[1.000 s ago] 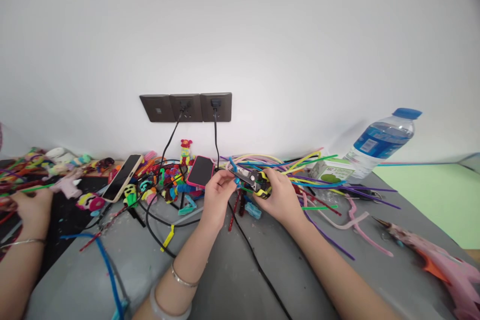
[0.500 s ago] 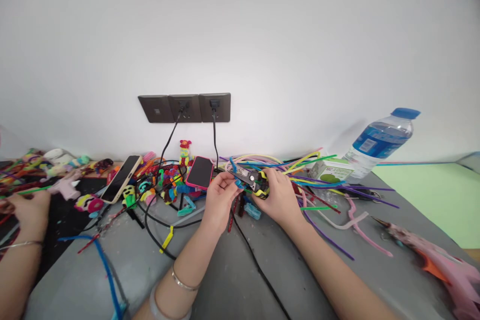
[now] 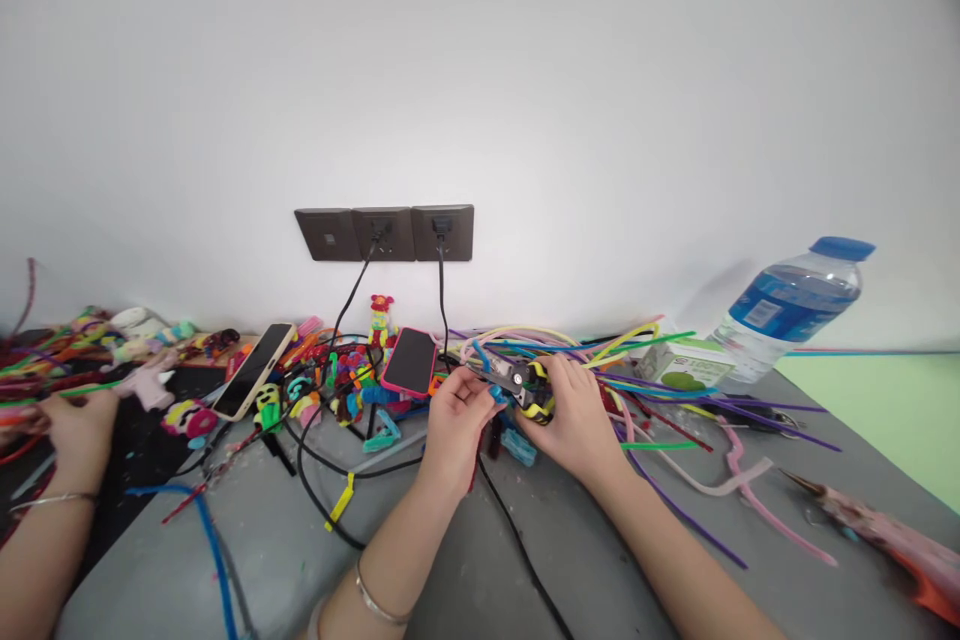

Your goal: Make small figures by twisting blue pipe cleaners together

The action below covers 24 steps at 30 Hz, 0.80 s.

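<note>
Right hand (image 3: 574, 415): fingers curled around yellow-black wire cutters (image 3: 517, 382), tip pointing left. Left hand (image 3: 457, 420): thumb and fingers pinch a blue pipe cleaner (image 3: 484, 360) at the cutters' tip. Both sit mid-table, near the rear edge of the grey table (image 3: 465, 570).

Just left: pink-cased phone (image 3: 410, 361), black cable running up to the wall sockets (image 3: 386, 233). Right of the hands: loose pipe-cleaner pile (image 3: 637, 360). Water bottle (image 3: 787, 305) lies toward the rear right corner. Another person's hand (image 3: 79, 420) rests at the left edge.

Bright, even daylight; soft shadows, edges bowed by wide-angle distortion.
</note>
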### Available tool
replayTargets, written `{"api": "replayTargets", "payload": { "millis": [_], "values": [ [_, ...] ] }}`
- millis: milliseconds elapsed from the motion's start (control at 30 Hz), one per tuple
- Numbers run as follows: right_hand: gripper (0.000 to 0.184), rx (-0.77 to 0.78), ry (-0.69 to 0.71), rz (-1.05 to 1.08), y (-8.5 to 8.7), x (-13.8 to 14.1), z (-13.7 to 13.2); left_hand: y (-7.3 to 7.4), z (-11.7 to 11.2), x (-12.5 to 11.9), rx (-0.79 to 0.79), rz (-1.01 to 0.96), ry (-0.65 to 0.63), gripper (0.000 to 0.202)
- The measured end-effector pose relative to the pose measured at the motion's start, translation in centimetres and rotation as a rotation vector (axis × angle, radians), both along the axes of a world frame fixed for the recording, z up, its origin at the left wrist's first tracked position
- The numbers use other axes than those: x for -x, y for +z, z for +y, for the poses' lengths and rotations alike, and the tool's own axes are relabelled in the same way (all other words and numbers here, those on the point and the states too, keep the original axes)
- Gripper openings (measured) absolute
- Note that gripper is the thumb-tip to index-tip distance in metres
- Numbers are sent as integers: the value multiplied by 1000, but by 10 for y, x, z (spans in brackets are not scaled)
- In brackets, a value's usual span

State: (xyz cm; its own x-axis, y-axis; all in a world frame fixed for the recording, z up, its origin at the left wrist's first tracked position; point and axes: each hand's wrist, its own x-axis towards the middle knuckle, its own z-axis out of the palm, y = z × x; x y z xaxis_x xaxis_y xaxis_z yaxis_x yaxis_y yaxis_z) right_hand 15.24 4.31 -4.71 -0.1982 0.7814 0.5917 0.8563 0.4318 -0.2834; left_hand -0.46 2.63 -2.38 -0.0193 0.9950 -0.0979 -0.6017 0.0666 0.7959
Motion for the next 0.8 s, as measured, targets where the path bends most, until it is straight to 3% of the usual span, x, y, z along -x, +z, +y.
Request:
{"api": "replayTargets", "payload": {
  "millis": [567,800],
  "values": [
    [43,-52,-52,16,3,0,-1,6,-1,-1,25,-13,37,32],
    [42,-36,-44,15,1,-1,0,-1,2,2,-19,35,37,33]
  ]
}}
